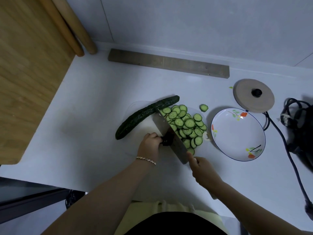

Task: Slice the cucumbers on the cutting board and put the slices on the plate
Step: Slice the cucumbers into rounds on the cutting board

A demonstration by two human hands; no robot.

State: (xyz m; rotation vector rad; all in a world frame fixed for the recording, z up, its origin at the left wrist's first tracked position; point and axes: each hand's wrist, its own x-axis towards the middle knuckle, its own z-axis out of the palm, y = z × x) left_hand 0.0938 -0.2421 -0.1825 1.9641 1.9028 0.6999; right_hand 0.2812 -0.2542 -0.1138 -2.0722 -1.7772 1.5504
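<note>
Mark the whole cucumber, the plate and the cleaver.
whole cucumber (144, 113): head view, middle of its dark skin.
plate (237, 134): head view, bare white centre.
cleaver (161, 123): head view, flat of the blade.

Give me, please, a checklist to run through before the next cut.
1. Left hand clear of knife: not ok, it pinches a short stub right against the blade.
2. Right hand holds the knife's near end: ok.
3. Plate free, beside board: ok.
4. Slices all on board: not ok, a stray slice lies off it.
5. Whole cucumber clear of blade tip: cannot tell.
</note>
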